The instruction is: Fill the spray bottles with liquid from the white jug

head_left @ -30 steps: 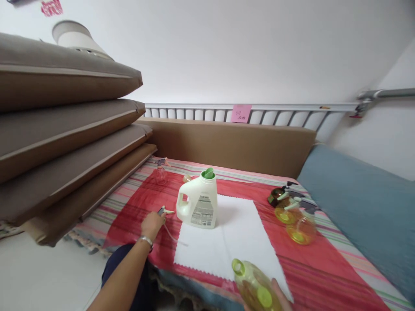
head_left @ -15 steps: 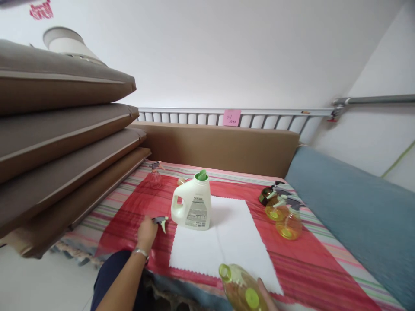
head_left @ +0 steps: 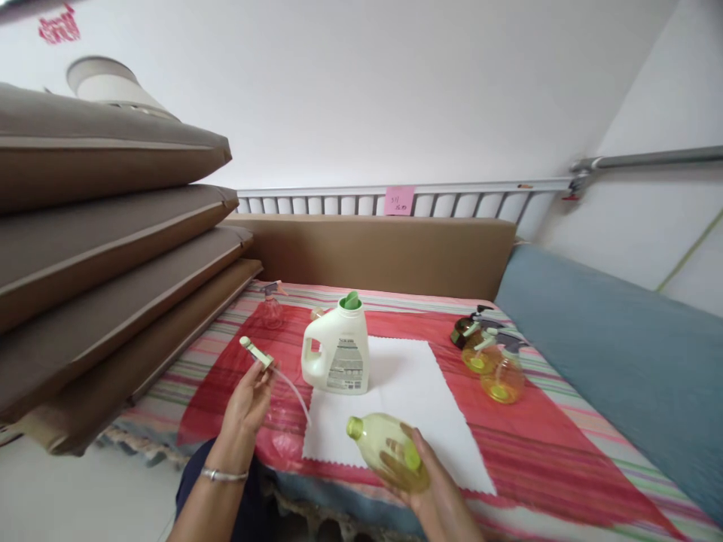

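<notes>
My left hand [head_left: 251, 399] is closed on a spray nozzle [head_left: 257, 354], raised over the left part of the table; its thin clear tube curves down to the right. My right hand [head_left: 421, 489] wraps around a yellow-green clear bottle [head_left: 384, 448], tilted with its open neck toward the left, above the near part of the white sheet [head_left: 429, 391]. Between and beyond the hands stands a white detergent jug [head_left: 346, 354] with a handle and a green spout at its mouth. Its printed label faces me.
Several spray bottles [head_left: 502, 376] stand at the right, some with yellow liquid. A pinkish spray bottle [head_left: 273, 309] stands at the far left on the red cloth [head_left: 226, 376]. Stacked cushions [head_left: 113, 263] rise at the left; a blue cushion [head_left: 610, 361] borders the right.
My left hand has lifted the spray nozzle and turned it, so its tube now shows. My right hand has brought the yellow-green bottle up and leftward over the white sheet.
</notes>
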### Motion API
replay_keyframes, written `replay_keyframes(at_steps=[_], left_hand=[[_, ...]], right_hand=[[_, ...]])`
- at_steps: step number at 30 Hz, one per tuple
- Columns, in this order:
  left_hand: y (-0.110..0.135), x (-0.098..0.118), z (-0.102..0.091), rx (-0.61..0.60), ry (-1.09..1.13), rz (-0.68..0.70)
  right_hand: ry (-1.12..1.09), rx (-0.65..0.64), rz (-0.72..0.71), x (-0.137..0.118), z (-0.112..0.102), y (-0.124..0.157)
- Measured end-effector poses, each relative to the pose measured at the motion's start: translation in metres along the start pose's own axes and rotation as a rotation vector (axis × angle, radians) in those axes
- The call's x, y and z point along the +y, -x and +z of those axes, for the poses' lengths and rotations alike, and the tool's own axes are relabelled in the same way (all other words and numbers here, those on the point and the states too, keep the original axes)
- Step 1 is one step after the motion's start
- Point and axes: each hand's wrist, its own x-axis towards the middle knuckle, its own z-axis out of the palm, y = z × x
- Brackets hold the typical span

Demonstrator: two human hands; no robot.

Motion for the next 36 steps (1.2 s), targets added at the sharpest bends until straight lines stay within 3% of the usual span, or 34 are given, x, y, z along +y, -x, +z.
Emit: replay_keyframes(at_steps=[3, 7, 11, 23, 31, 36], left_hand=[[0.020, 0.003, 0.023, -0.048, 0.100, 0.007], [0.044, 0.005, 0.044, -0.133, 0.162, 0.061], [0.059, 0.001, 0.053, -0.174, 0.122, 0.091], [0.072, -0.007, 0.062, -0.193, 0.114, 0.039], [0.088, -0.059, 0.050, -0.345, -0.048, -0.084], [0.100, -0.077, 0.049, -0.351, -0.064, -0.118]], right_hand=[[0.018, 0.024, -0.115, -0.001, 0.009, 0.002], [-0.031, 0.031, -0.093, 0.006, 0.011, 0.002], [-0.090, 0.062, -0.067, 0.011, 0.012, 0.001], [-0.105, 0.094, -0.076, 0.006, 0.020, 0.003], [-0.134, 0.056, -0.104, 0.005, 0.039, 0.006], [-0.127, 0.019, -0.168, 0.007, 0.042, 0.007]])
